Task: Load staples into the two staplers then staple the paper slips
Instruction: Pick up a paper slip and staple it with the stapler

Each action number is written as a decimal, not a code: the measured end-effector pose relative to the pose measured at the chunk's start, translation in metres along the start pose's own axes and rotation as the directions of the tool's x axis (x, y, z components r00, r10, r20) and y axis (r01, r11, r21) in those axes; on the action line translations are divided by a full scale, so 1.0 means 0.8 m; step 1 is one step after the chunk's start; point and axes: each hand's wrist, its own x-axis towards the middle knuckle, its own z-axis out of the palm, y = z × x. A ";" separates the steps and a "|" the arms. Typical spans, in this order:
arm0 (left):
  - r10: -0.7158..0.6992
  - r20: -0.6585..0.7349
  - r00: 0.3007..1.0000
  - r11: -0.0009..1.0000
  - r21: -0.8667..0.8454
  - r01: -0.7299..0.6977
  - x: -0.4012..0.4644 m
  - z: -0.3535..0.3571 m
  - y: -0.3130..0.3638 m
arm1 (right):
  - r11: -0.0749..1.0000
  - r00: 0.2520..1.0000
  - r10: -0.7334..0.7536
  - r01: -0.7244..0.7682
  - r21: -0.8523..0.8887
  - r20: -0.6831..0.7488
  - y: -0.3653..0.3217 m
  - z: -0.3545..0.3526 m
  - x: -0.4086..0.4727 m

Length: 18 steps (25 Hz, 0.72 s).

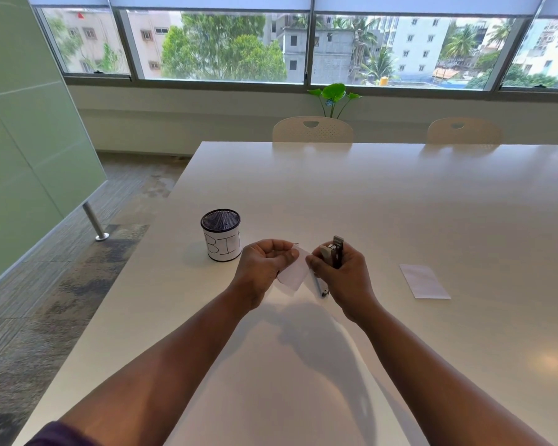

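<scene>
Over the white table [400, 194], the left hand [264, 265] pinches a paper slip [293, 272] between curled fingers, while the right hand [339, 272] at its 3 o'clock grips a stapler [334, 251] upright. A second stapler [321, 286] lies on the table just below the slip. Another paper slip [424, 281] rests flat, well apart at 3 o'clock; a mesh cup marked BIN [221, 235] stands at 10 o'clock
</scene>
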 end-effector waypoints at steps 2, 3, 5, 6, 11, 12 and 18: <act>0.001 0.000 1.000 1.000 0.011 -0.001 0.000 0.000 0.001 | 1.000 1.000 0.002 -0.002 0.006 0.004 0.000 -0.001 0.000; 0.000 0.000 1.000 1.000 0.016 0.000 0.000 0.000 0.001 | 1.000 1.000 0.004 -0.004 0.012 0.006 0.000 -0.001 0.000; -0.005 0.004 1.000 1.000 0.022 0.005 0.000 0.000 0.002 | 1.000 1.000 0.012 -0.012 0.019 0.005 0.000 -0.001 0.000; -0.006 0.005 1.000 1.000 0.024 0.006 0.000 0.000 0.002 | 1.000 1.000 0.016 -0.016 0.018 0.003 0.001 -0.001 0.001; -0.031 0.012 0.999 0.999 -0.023 0.031 0.001 0.000 0.002 | 0.992 0.994 0.104 -0.106 0.068 0.021 -0.002 0.004 0.001; -0.035 0.015 0.999 0.999 -0.029 0.035 0.001 0.000 0.002 | 0.988 0.992 0.127 -0.129 0.080 0.024 -0.002 0.006 0.000; -0.048 -0.012 0.999 0.993 -0.109 0.047 0.000 0.005 -0.001 | 0.938 0.971 0.233 -0.211 0.274 -0.049 -0.002 0.013 -0.004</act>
